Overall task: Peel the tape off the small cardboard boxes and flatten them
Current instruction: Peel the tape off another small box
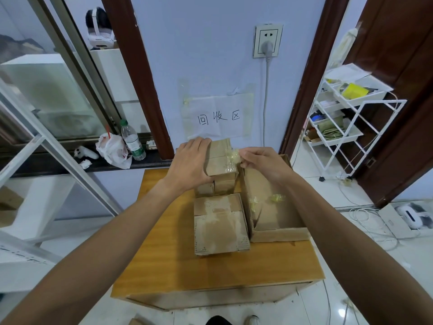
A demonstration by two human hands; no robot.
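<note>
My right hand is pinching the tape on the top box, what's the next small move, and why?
Probably pull the tape away to the right with the right hand while the left hand braces the top box: the strip looks partly lifted, with a stretch clinging to the box's near face.

One head-worn wide-angle camera is looking forward and steeply down along the person's arms, sitting close over the table (164,266), framing the left hand (191,161) gripping a small box (220,160) and the right hand (264,161) pinching tape (232,156) near centre, with the wall (210,55) rising beyond the fingertips.
</note>
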